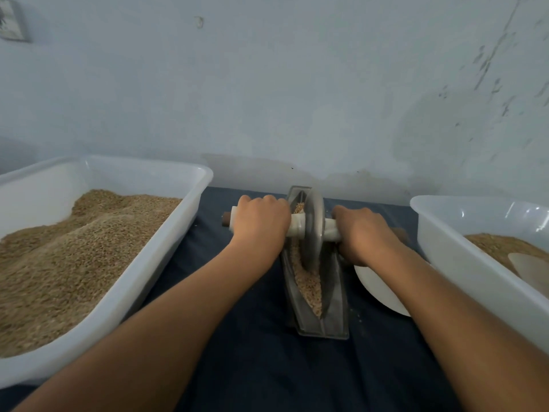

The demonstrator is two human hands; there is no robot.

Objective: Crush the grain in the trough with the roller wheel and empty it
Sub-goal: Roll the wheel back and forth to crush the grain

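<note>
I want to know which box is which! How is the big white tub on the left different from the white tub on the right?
The left tub is heaped high with grain, while the right tub holds a lower layer. The left tub shows almost whole; the right tub is cut off by the picture's edge. A pale scoop-like thing lies in the right tub; none shows in the left tub. Both are white plastic, rectangular, and stand on the dark cloth beside the trough.

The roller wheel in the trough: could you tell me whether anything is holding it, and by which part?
Both hands hold it by its axle handle: the left hand grips the handle left of the roller wheel, the right hand grips it on the right.
</note>
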